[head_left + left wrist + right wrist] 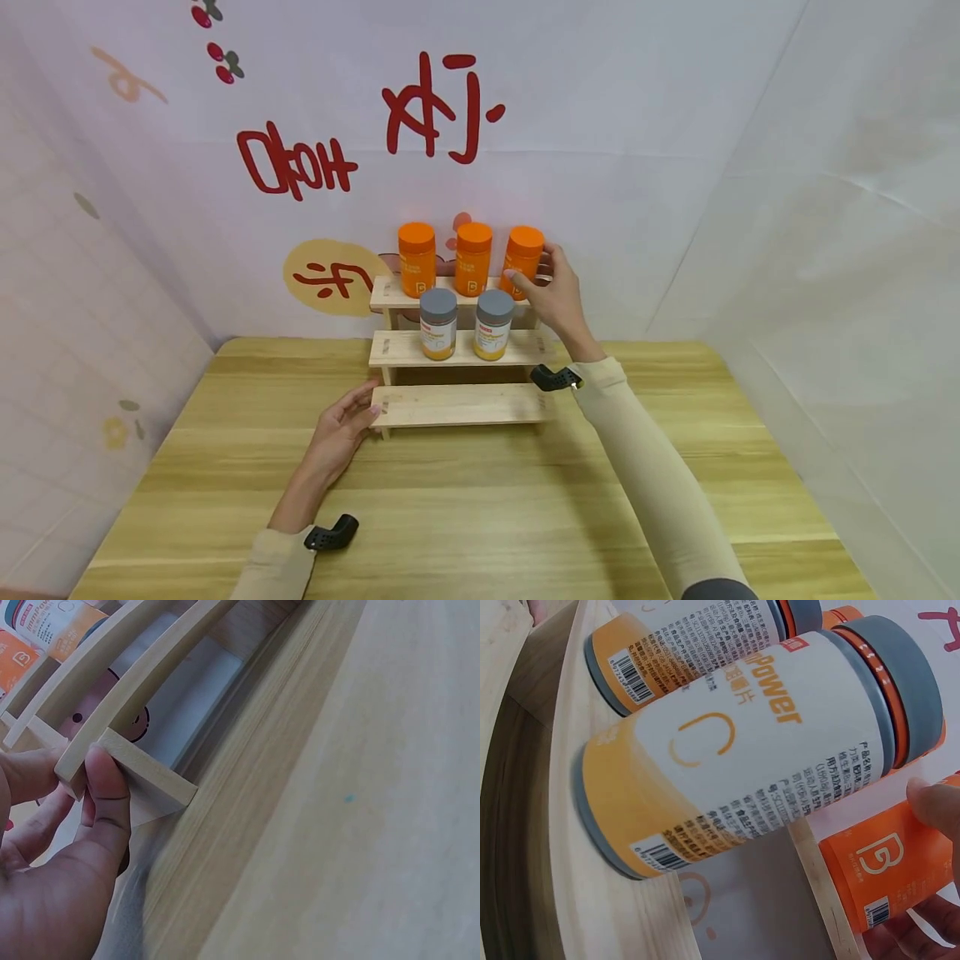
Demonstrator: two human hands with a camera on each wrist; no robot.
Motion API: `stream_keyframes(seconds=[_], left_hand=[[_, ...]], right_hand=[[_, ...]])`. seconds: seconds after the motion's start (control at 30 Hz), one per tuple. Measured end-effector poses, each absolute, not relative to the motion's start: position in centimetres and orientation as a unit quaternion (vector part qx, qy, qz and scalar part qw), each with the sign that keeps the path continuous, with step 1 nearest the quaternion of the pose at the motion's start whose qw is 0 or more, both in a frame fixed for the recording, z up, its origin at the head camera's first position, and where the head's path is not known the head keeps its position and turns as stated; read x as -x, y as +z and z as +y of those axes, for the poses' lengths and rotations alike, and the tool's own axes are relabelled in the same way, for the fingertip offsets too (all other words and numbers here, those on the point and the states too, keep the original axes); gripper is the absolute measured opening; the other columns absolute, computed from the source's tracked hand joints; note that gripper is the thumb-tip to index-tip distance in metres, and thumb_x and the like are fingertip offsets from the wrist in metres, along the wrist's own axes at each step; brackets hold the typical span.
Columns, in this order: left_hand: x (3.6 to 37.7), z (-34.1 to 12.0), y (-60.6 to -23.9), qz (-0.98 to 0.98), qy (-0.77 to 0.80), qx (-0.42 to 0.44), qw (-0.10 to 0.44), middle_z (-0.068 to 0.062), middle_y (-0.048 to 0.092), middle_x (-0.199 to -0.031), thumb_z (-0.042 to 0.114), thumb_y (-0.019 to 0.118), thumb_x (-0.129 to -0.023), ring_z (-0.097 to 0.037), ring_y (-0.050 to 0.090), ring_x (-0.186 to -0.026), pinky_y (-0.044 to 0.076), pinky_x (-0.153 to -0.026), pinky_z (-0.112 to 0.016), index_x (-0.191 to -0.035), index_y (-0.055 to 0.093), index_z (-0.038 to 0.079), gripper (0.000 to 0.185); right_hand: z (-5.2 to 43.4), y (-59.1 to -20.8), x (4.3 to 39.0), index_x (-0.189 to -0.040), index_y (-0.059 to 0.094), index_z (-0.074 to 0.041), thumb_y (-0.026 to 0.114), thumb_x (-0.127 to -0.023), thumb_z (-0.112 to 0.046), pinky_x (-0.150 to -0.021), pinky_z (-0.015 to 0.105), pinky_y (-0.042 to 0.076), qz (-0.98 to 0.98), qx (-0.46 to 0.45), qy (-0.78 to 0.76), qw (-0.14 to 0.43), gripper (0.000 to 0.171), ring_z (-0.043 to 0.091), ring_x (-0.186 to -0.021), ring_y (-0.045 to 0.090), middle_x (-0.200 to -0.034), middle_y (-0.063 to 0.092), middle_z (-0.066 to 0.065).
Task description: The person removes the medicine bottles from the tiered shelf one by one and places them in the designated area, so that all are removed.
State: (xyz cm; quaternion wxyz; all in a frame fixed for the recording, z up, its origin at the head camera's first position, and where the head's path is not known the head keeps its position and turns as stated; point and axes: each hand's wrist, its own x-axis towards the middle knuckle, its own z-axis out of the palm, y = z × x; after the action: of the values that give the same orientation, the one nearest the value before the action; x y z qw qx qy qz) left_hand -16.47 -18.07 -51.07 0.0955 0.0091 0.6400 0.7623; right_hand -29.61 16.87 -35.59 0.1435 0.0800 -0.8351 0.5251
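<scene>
Thumb and fingers of the left hand (337,435) pinched a pale wooden three-tier rack (453,405) at its bottom tier's left end. At the top tier's right end, an orange cylindrical bottle (526,250) was gripped between parted thumb and fingers of the right hand (560,297).
</scene>
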Motion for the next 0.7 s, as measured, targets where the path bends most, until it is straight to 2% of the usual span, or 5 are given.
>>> stream_keyframes(seconds=[0.17, 0.7], left_hand=[[16.5, -17.9, -51.4, 0.635, 0.768, -0.004, 0.084, -0.001, 0.056, -0.123, 0.007, 0.063, -0.102, -0.007, 0.06, -0.1, 0.056, -0.077, -0.02, -0.156, 0.038, 0.001, 0.06], [16.6, -17.9, -51.4, 0.635, 0.768, 0.0, 0.084, 0.0, 0.057, -0.121, 0.005, 0.062, -0.102, -0.006, 0.061, -0.097, 0.056, -0.075, -0.02, -0.156, 0.038, 0.001, 0.06]], right_hand=[[17.2, -36.1, 29.6, -0.15, 0.043, -0.014, 0.077, -0.094, -0.037, -0.107, 0.045, 0.053, -0.838, -0.086, 0.518, 0.15, 0.07, 0.029, -0.124, 0.058, -0.141, 0.058, 0.012], [19.1, -35.4, 28.6, -0.147, 0.047, -0.012, 0.079, -0.092, -0.036, -0.105, 0.047, 0.053, -0.824, -0.093, 0.529, 0.179, 0.068, 0.031, -0.121, 0.06, -0.136, 0.061, 0.014]])
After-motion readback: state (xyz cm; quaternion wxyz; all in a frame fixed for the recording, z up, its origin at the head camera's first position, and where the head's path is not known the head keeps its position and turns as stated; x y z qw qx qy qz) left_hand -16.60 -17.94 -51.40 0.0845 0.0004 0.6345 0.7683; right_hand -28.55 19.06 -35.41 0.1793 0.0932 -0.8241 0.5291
